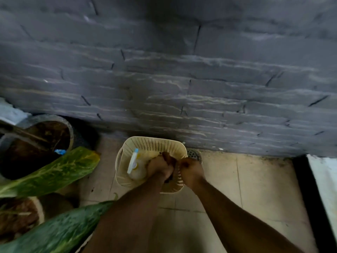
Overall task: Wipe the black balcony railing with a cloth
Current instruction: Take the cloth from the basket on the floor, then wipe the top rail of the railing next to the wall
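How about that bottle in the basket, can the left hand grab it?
Probably yes: the left hand is right beside the bottle in the open basket, but it grips the cloth.

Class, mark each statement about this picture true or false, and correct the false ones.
1. The left hand and right hand both grip a dark cloth above the basket. True.
2. The basket is red. False: it is cream.
3. A bottle lies inside the basket. True.
4. The floor drain sits left of the basket. False: it is on the basket's right, by the wall.
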Motion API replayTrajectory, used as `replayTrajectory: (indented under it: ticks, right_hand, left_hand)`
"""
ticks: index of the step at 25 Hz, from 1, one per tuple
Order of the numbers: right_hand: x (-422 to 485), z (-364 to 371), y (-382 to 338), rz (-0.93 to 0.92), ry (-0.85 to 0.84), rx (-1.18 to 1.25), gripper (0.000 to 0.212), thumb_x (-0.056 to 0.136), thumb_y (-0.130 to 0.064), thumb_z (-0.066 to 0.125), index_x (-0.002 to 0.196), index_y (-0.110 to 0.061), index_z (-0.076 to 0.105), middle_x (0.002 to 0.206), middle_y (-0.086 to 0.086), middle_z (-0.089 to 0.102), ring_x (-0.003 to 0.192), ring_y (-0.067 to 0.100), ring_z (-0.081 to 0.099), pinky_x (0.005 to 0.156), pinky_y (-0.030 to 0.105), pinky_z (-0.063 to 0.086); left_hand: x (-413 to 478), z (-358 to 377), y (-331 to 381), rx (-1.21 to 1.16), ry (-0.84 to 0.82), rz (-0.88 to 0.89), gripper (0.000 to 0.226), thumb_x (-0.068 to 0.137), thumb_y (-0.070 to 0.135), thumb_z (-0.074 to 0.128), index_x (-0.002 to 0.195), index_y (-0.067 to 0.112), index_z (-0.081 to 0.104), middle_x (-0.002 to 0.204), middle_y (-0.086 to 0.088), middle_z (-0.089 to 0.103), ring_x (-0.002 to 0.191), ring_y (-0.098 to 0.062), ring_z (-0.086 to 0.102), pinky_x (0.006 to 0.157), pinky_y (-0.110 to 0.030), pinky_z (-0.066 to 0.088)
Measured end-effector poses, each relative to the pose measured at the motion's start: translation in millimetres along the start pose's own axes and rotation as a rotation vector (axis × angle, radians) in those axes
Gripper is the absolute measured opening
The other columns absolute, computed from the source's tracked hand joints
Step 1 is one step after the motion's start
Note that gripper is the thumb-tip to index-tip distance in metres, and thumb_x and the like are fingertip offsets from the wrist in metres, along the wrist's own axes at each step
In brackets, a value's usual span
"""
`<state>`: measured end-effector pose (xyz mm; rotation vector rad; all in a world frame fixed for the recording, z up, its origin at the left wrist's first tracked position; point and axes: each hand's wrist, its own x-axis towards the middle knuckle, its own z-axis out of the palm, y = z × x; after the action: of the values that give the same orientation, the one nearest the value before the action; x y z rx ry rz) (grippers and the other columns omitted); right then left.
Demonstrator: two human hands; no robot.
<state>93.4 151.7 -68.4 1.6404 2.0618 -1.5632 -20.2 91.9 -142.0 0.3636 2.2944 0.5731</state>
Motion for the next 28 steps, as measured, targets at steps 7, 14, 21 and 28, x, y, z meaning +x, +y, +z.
replayTrajectory:
  ticks: [7, 14, 21, 28]
  right_hand:
    - [-128.7, -77.7, -65.0, 0.306, -0.035, 0.506, 0.028, 0.056, -0.033, 0.064, 0.078, -0.017, 0.073, 0.091, 0.016, 0.074, 0.079, 0.027, 0.063, 0.076, 0.041, 0.051]
    - [-305.5, -202.2, -223.8, 0.369, -0.004, 0.972, 0.046, 0.088, -0.056, 0.070, 0.117, -0.019, 0.070, 0.106, 0.003, 0.074, 0.097, 0.018, 0.069, 0.083, 0.035, 0.059]
    - [-409.7, -333.1, -273.7, 0.303, 0.012, 1.221, 0.056, 0.089, -0.051, 0.062, 0.125, -0.010, 0.071, 0.121, 0.016, 0.073, 0.114, 0.030, 0.069, 0.101, 0.042, 0.053]
    - [-480.6, -433.3, -262.9, 0.179, 0.265, 1.250, 0.031, 0.095, -0.016, 0.056, 0.111, 0.007, 0.069, 0.098, 0.030, 0.070, 0.077, 0.040, 0.069, 0.061, 0.043, 0.058]
  left_hand:
    - [-176.1, -143.7, 110.8, -0.380, 0.048, -0.062, 0.024, 0.094, 0.016, 0.059, 0.113, 0.006, 0.070, 0.112, -0.017, 0.072, 0.102, -0.034, 0.066, 0.089, -0.036, 0.050]
    - [-368.3, -244.5, 242.3, -0.306, -0.210, 0.214, 0.020, 0.089, 0.035, 0.062, 0.100, 0.024, 0.074, 0.095, 0.000, 0.077, 0.088, -0.026, 0.071, 0.083, -0.052, 0.056]
    - [-476.3, -298.2, 336.8, 0.388, -0.219, 0.897, 0.047, 0.084, 0.042, 0.054, 0.128, 0.028, 0.060, 0.125, 0.001, 0.065, 0.114, -0.019, 0.061, 0.099, -0.038, 0.051]
    - [-533.5, -291.7, 426.8, 0.193, -0.026, 0.625, 0.045, 0.098, 0.052, 0.049, 0.110, 0.013, 0.064, 0.114, -0.012, 0.065, 0.102, -0.033, 0.064, 0.082, -0.037, 0.052]
